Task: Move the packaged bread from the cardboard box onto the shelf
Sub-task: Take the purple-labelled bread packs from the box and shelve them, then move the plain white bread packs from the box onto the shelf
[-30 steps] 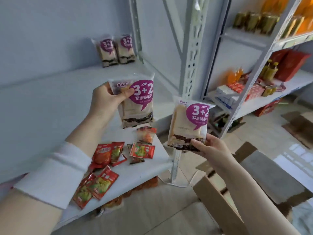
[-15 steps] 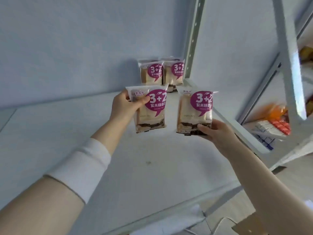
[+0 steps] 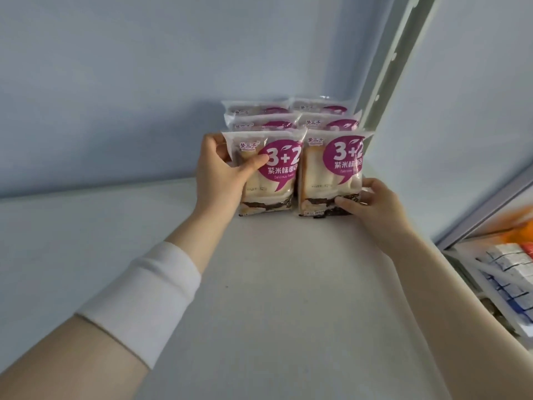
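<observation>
- Left hand is gripping the left bread pack at its upper left edge, with the thumb lying across the front and the fingers curling round the back.
- Right hand is pinching the right bread pack at its lower right corner, thumb on the front.
- Both held packs are standing upright between the hands, side by side and touching, bottoms down at the shelf (whether they are fully resting on it, cannot tell).
- Just beyond both hands, the rear bread packs are standing in two rows of two, close behind the held pair.
- Beyond and to the right of the right hand, a perforated metal upright is rising.
- A white cuff is sitting on the left forearm, nearer the camera than the hand.
- Well right of the right hand, small blue-and-white boxes are lying in rows on a neighbouring rack.
</observation>
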